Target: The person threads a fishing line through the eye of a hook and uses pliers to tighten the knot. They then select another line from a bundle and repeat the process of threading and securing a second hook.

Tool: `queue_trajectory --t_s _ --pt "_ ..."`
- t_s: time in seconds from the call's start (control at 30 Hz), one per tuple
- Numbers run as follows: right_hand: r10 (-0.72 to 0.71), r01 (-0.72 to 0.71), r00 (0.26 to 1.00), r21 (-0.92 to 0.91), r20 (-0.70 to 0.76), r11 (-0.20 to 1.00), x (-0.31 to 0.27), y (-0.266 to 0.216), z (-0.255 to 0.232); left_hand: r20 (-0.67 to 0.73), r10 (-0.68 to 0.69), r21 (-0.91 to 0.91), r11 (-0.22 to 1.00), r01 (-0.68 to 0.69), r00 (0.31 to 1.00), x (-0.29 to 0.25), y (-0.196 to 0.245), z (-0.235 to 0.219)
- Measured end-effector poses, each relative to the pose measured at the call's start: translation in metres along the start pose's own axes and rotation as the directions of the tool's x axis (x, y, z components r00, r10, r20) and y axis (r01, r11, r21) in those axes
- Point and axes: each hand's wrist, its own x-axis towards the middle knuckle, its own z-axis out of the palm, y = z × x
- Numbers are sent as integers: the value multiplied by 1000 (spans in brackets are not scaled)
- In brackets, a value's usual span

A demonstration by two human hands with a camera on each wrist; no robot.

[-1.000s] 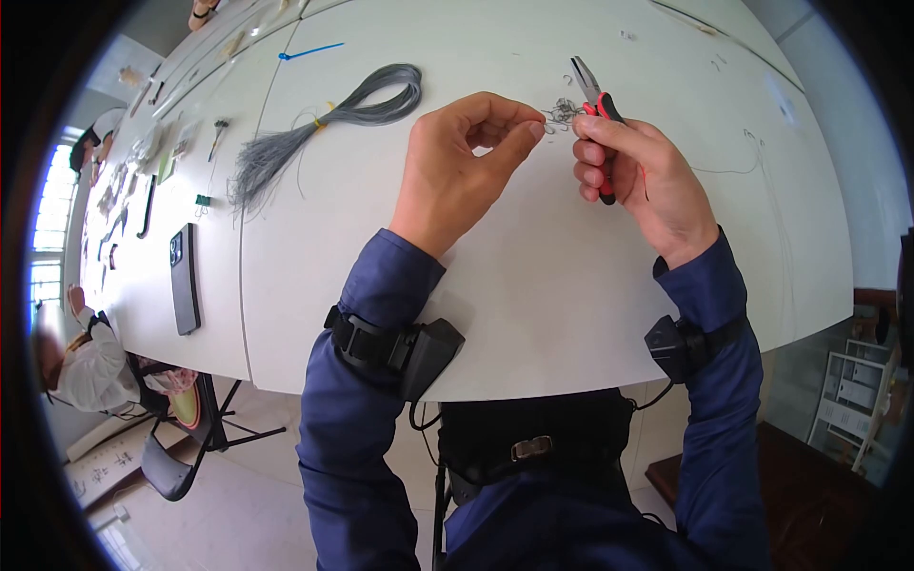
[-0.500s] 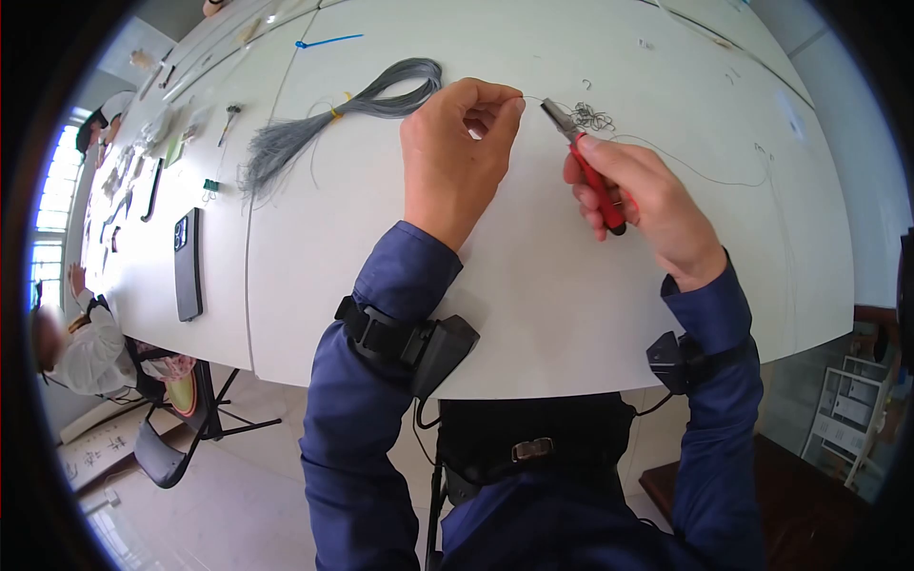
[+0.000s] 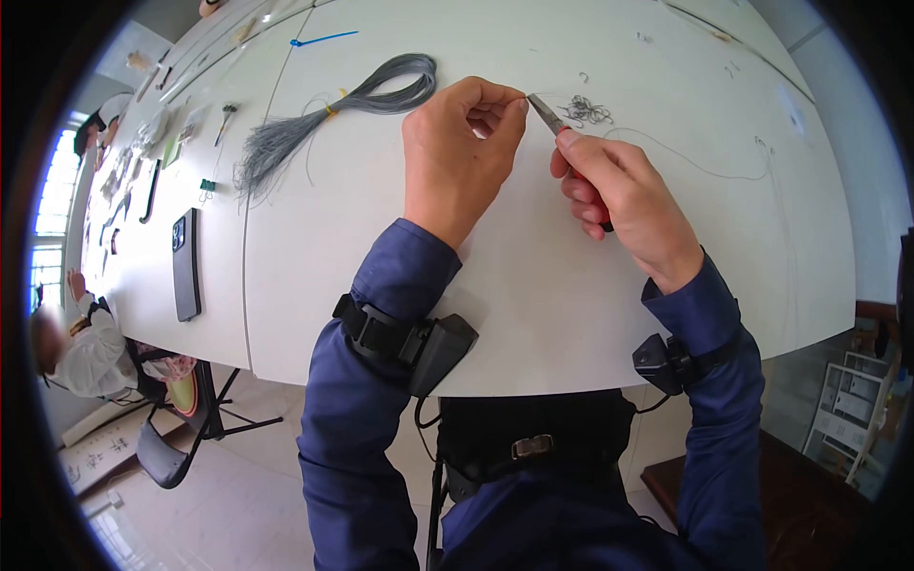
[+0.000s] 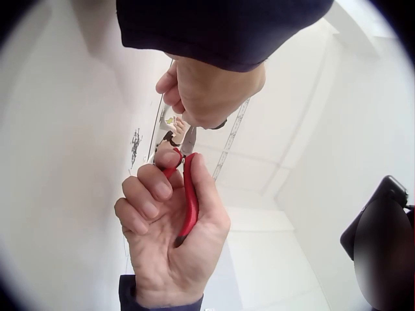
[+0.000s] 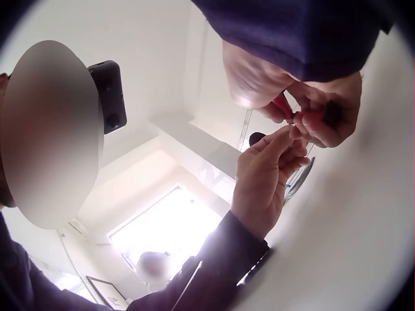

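My left hand [image 3: 459, 147] pinches the end of a thin line between thumb and forefinger; the fingertips hide the exact spot. My right hand [image 3: 636, 200] grips red-handled pliers [image 3: 548, 116], whose metal nose reaches right to the left fingertips. In the left wrist view one red handle [image 4: 190, 201] lies along the right palm, with the fingers bent round the other. Just beyond the pliers is a tangled heap of small dark hooks [image 3: 588, 111]. From near the heap a loose line [image 3: 700, 167] trails to the right over the table.
A grey hank of strands [image 3: 381, 90] tied in yellow lies behind the left hand. A blue cable tie [image 3: 324, 39], a phone [image 3: 187, 265] and a small green clip-like piece [image 3: 208, 186] are on the white table [image 3: 533, 314]. Another person [image 3: 90, 347] sits at the left.
My left hand has drawn back from the heap with the line. The pliers have swung left, their nose now at the left fingertips instead of pointing up beyond the heap.
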Motion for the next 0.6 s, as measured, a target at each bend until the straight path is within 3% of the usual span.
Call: queue_trajectory --t_s 0.13,0.23,0.6 --pt "13 -14 998 -6 -59 1000 -3 -1 3 11 -11 -24 1000 11 1000 -1 -1 1" --pt "16 -16 1000 -36 -17 999 -1 2 -1 10 -33 -20 999 34 999 -1 1 1" --pt "-76 69 994 -93 -81 993 2 6 4 16 -52 -4 999 52 999 -1 2 1"
